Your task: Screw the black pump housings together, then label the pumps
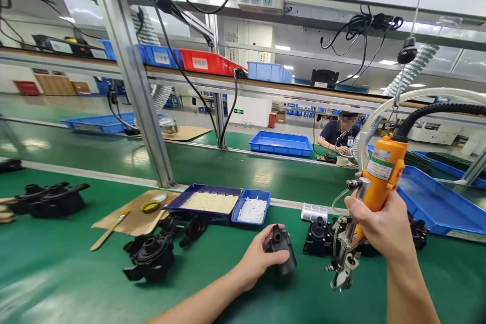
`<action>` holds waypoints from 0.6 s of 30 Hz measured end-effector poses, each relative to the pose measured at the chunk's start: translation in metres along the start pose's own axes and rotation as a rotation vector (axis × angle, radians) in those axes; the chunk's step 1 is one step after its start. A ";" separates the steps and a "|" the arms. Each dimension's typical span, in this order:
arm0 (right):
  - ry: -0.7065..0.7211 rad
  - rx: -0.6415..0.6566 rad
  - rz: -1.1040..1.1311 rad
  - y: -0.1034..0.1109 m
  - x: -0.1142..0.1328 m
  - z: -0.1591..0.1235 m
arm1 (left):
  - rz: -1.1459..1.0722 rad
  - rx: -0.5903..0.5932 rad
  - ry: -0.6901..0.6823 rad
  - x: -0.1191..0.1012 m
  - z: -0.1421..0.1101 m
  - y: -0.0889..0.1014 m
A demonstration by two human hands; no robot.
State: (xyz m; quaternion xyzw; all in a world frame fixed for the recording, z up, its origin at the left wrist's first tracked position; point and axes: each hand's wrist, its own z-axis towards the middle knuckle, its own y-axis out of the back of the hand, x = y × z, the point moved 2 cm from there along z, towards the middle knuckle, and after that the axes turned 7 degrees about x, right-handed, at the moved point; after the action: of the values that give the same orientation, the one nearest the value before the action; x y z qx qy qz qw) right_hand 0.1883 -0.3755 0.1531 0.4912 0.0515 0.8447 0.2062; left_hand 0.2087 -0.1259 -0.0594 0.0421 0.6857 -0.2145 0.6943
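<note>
My left hand (258,258) is wrapped round a small black plastic pump housing (281,249), holding it just above the green belt. My right hand (381,225) grips an orange electric screwdriver (383,174) upright, its metal screw-feed nose (343,263) pointing down, a little to the right of the housing. A black hose and a clear tube run from the screwdriver's top to the right.
Several more black housings (152,255) lie on the green belt (76,283), left and behind the tool. Two blue trays of white parts (252,210) and a cardboard sheet (132,220) sit near the frame post. A blue bin (436,202) is at right. Another person sits far across.
</note>
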 end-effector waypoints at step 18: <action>0.035 0.026 0.037 -0.006 0.000 0.002 | 0.556 -0.057 -0.106 0.025 -0.003 0.001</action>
State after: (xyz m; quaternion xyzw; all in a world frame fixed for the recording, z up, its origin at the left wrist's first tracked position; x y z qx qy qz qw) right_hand 0.1917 -0.3700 0.1523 0.4799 0.0571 0.8561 0.1831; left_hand 0.2057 -0.1298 -0.0846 0.1975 0.6164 0.0016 0.7623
